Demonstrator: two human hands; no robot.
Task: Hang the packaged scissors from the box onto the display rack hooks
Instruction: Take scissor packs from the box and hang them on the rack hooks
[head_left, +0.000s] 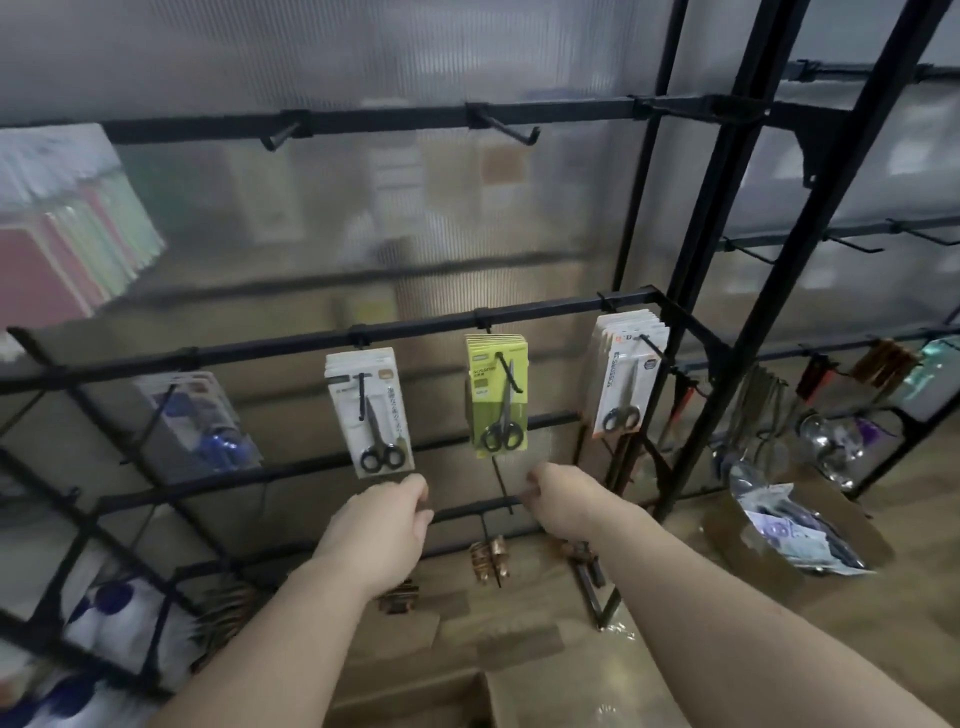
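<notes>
Item: three stacks of carded scissors hang long axis vertical on the black wire display rack (260, 349) at mid-frame: white pack (370, 413), lime-green pack (497, 397), white-and-orange pack (628, 379). Further packs lie in the brown cardboard box (852, 525) at lower right, nearer the right hand (561, 499). We log it and the left hand (384, 519) just below the stacks, flanking a bare black hook (503, 486), fingers curled; whether either grip pinches a pack we cannot tell.
</notes>
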